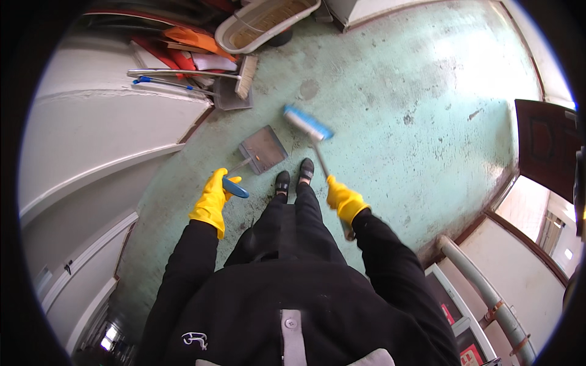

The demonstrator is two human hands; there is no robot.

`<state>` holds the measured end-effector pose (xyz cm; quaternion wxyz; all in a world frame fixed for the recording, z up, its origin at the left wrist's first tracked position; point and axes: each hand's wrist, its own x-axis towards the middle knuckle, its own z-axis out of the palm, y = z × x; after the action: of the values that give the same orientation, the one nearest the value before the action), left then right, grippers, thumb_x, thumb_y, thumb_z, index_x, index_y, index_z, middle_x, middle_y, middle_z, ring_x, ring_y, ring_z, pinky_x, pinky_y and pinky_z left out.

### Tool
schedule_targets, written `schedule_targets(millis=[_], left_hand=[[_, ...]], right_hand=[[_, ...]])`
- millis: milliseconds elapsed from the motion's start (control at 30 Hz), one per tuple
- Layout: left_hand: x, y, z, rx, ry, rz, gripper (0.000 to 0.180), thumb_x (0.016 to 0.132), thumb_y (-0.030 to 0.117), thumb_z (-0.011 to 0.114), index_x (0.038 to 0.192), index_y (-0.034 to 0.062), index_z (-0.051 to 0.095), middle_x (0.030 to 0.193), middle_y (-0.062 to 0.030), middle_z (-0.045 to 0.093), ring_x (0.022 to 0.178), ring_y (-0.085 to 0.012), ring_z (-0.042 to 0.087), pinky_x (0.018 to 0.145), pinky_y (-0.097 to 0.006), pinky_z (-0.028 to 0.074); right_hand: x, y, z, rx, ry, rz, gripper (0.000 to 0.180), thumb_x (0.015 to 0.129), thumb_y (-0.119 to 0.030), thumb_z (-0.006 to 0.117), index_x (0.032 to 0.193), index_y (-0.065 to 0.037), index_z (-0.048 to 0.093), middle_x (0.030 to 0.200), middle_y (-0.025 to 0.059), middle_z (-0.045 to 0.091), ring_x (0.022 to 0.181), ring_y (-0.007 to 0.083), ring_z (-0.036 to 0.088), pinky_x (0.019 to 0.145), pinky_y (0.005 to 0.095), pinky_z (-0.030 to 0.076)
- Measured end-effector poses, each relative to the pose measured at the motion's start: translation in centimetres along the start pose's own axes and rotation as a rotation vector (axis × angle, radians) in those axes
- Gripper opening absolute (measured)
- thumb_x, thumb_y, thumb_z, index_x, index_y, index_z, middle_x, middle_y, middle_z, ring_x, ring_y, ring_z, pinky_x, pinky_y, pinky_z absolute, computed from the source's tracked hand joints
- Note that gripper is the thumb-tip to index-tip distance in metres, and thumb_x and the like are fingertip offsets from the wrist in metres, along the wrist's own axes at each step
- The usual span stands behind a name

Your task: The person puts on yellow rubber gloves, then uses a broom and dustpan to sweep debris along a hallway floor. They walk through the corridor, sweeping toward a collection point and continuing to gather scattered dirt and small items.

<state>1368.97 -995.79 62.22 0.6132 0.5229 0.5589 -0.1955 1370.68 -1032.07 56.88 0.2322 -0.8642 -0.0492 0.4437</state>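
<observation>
Both my hands wear yellow rubber gloves. My left hand [212, 200] grips the blue handle of a long-handled grey dustpan [263, 149], whose pan rests on the green floor just ahead of my black shoes [294, 177]. My right hand [343, 199] is closed around the metal shaft of a broom; its blue brush head [307, 122] lies on the floor to the right of the dustpan's pan, close to it.
A second broom and grey dustpan [235, 85] lie at the upper left beside red and orange items. A white tub [264, 21] stands at the top. White walls run along the left, a dark wooden door [543, 143] and a grey pipe [488, 293] on the right.
</observation>
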Motion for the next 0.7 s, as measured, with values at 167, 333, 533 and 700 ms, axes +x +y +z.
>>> schedule_targets(millis=[167,333,533,700], left_hand=[[0.0,-1.2,-0.2,-0.075,0.046,-0.053,0.035,0.082,0.038,0.052,0.105,0.0119,0.047,0.082,-0.0134,0.066,0.065,-0.0187,0.062,0.051,-0.026,0.047],[-0.2,-1.7,-1.3,-0.173,-0.046,-0.015,0.033,0.083,0.037,0.051,0.104,0.0125,0.046,0.083,-0.014,0.066,0.062,-0.0186,0.061,0.049,-0.026,0.045],[1.3,-0.9,-0.7,-0.203,-0.125,-0.088,0.031,0.083,0.037,0.051,0.1,0.0107,0.05,0.085,-0.0116,0.066,0.062,-0.0176,0.059,0.049,-0.026,0.044],[2.0,2.5,2.8,-0.152,-0.221,-0.169,0.036,0.083,0.042,0.048,0.092,0.0086,0.057,0.083,-0.0102,0.066,0.054,-0.018,0.055,0.045,-0.025,0.043]], right_hand=[[-4.6,-2.3,2.0,-0.015,-0.292,-0.08,0.048,0.077,-0.016,0.053,0.123,-0.013,0.04,0.103,0.0156,0.06,0.094,0.0307,0.058,0.076,0.0379,0.046],[-7.5,0.0,1.1,0.343,-0.319,0.247,0.071,0.073,-0.011,0.058,0.137,-0.018,0.027,0.094,0.0137,0.059,0.07,0.019,0.063,0.063,0.0289,0.05],[-13.4,9.5,2.9,1.091,-0.041,0.559,0.079,0.067,-0.001,0.063,0.137,-0.011,0.027,0.059,0.0024,0.048,0.043,0.012,0.048,0.041,0.0249,0.038],[-14.5,15.9,9.6,1.493,0.197,1.005,0.039,0.075,0.003,0.061,0.108,-0.004,0.043,0.059,0.0146,0.054,0.04,0.0214,0.05,0.035,0.0327,0.038]])
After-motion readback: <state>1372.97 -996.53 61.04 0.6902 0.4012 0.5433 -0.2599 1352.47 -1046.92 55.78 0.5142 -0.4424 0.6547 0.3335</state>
